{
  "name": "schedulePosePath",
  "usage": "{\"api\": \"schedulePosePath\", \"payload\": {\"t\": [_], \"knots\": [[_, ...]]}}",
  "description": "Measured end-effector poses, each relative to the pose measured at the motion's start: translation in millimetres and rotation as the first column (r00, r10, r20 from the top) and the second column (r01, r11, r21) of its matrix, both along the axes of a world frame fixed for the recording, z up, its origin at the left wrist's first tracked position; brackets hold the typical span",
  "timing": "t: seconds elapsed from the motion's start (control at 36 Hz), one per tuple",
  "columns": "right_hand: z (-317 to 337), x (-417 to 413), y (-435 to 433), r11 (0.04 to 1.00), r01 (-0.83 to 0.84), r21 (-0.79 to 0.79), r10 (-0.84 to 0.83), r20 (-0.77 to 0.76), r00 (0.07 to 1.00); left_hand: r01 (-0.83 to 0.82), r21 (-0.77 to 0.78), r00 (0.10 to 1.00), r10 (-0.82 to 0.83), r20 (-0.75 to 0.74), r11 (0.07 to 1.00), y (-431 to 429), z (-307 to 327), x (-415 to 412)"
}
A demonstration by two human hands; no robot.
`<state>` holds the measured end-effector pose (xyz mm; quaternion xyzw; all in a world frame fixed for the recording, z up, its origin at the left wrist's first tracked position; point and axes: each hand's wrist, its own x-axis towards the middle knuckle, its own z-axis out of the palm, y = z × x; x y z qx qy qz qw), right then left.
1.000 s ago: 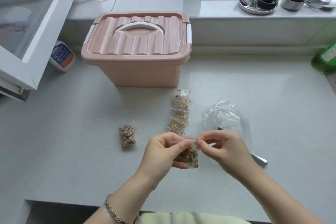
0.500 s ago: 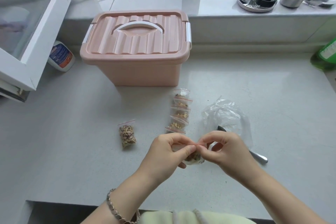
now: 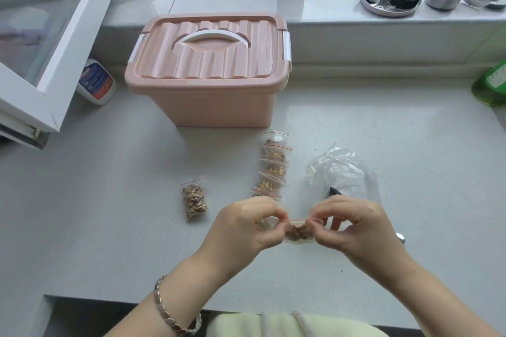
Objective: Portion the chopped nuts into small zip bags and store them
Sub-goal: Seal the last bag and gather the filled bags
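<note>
Head view: a small zip bag (image 3: 297, 232) of chopped nuts hangs between both hands above the counter's (image 3: 109, 227) near edge. Left hand (image 3: 243, 227) and right hand (image 3: 353, 224) each pinch its red-striped top; brown nut pieces bulge below.

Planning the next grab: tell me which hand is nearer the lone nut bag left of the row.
Left. The left hand sits just right of the lone nut bag; the right hand is farther right.
</note>
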<state>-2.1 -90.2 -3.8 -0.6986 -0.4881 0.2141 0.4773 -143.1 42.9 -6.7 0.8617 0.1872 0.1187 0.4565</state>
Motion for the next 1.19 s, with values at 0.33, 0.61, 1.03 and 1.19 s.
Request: {"api": "schedulePosePath", "payload": {"t": [0.33,0.61,1.03,1.19], "knots": [[6,0,0,1.0,0.018,0.025,-0.017,-0.054,0.998,-0.144,-0.279,0.989,0.149,-0.001,0.949,8,8,-14],[-5,-22,9,0.999,0.011,-0.032,-0.019,-0.258,0.966,-0.248,-0.524,0.966,0.251,-0.066,0.815,-7,7,-31],[-84,-12,52,0.838,0.11,-0.534,-0.232,-0.167,0.958,-0.763,-0.177,0.646,0.72,-0.255,0.622,80,-66,-52],[-109,-9,73,0.759,0.152,-0.633,-0.28,-0.107,0.954,-0.694,-0.026,0.676,0.639,-0.367,0.719,107,-91,-33]]}}
